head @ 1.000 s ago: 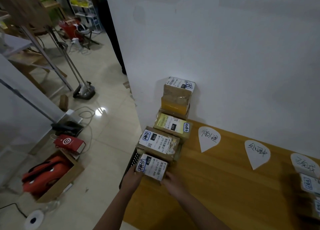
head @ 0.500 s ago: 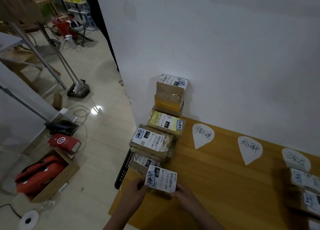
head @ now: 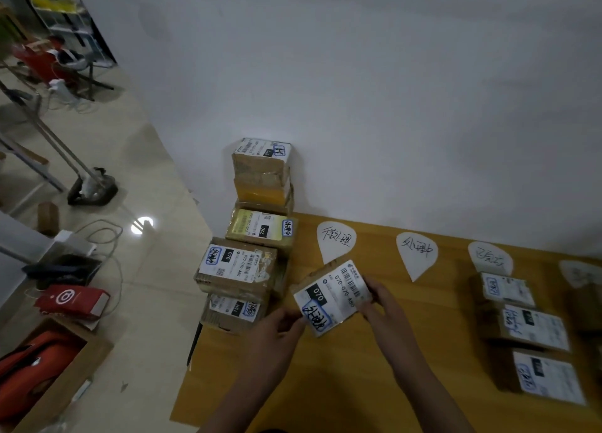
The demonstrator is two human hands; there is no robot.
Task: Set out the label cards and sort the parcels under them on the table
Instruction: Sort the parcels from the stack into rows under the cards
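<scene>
Sorting step: left hand (head: pixel 277 327) and right hand (head: pixel 382 302) both pinch one parcel (head: pixel 332 297) at frame centre; next, place it under the matching card (head: pixel 417 253) (judged by handwriting)

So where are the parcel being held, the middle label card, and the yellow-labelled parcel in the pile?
held parcel (head: pixel 332 297): head view, centre of its white shipping label.
middle label card (head: pixel 417 252): head view, on the handwriting.
yellow-labelled parcel (head: pixel 262 229): head view, middle of its top face.
</scene>
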